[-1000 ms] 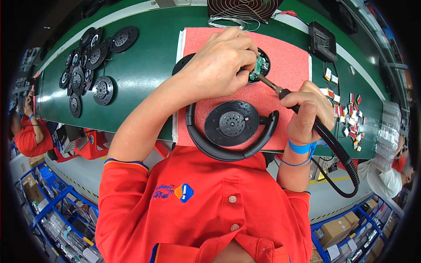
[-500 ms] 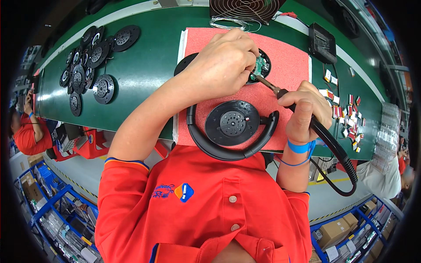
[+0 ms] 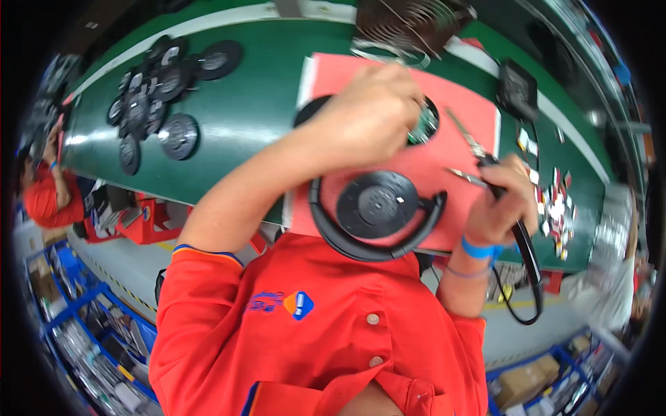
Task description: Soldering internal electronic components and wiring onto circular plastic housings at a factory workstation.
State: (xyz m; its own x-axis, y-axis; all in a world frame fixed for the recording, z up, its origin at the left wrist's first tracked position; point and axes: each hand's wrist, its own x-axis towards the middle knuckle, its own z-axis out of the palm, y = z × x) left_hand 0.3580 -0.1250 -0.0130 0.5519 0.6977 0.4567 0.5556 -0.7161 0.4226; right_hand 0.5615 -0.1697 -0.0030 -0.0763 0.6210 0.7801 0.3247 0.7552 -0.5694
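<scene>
My left hand [image 3: 371, 114] reaches across the pink mat, its fingers pinched together at the edge of a round black ear cup with a green circuit board [image 3: 422, 128]. Whatever those fingers grip is hidden behind them. My right hand [image 3: 503, 197], wearing a blue wristband, is closed around a soldering iron [image 3: 491, 161], its tip lifted off the board. A thin, pointed metal tool [image 3: 466, 176] also sticks out from this hand, blurred. Nearer me lies a black headphone band [image 3: 340, 239] curving around a round black speaker plate [image 3: 378, 204].
Several round black speaker plates [image 3: 179, 136] are heaped on the green table at left. Small red and white parts [image 3: 557, 208] lie scattered at right, near a black tray [image 3: 517, 90]. A brown fan [image 3: 409, 24] stands behind the pink mat [image 3: 479, 104].
My right hand has drawn back with the soldering iron, taking its tip off the circuit board. A second pointed tool now shows at that hand. My left hand stays at the ear cup.
</scene>
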